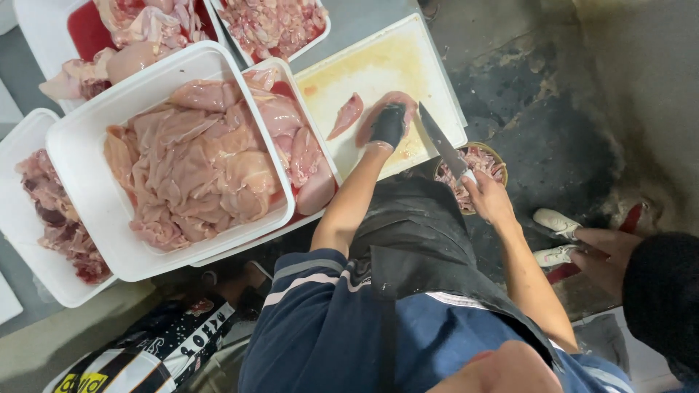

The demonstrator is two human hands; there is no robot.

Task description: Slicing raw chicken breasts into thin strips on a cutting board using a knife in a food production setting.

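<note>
Head view, looking steeply down: left hand in a dark glove, pressed flat on a raw chicken breast lying on the white cutting board, fingers spread over the meat rather than closed around it. Right hand, bare, clenched around the handle of a knife, blade angled up and left with its tip just beside the gloved hand, over the right part of the board. Smaller chicken strip lying on the board just left of the pressed piece, apart from it. Small bowl of meat trimmings at the board's near right corner, partly hidden under the knife hand. Left of the board, a narrow white tray of pink fillets, overlapped by a large white tub heaped with pale chicken meat. Further left, another white tray holding darker scraps. Far side: two more trays, one with whole pieces in red liquid, one with chopped bits. Dark apron over a blue garment below the arms. Right edge: another person's feet in white shoes on the stained dark floor.
</note>
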